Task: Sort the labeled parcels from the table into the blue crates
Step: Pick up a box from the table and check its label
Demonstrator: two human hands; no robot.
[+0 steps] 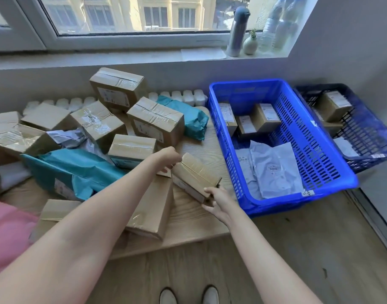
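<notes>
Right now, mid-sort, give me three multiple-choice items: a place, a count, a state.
1. The bright blue crate stands: A) by the feet B) between table and dark blue crate C) on the windowsill
2. Teal bags on the table: A) two B) four C) none
3. The small cardboard box is: A) lying untouched B) in the left hand alone C) held tilted in both hands

1 B: table on its left, dark blue crate on its right.
2 A: one at back, one front left.
3 C: left hand at its far end, right hand at its near end.
</notes>
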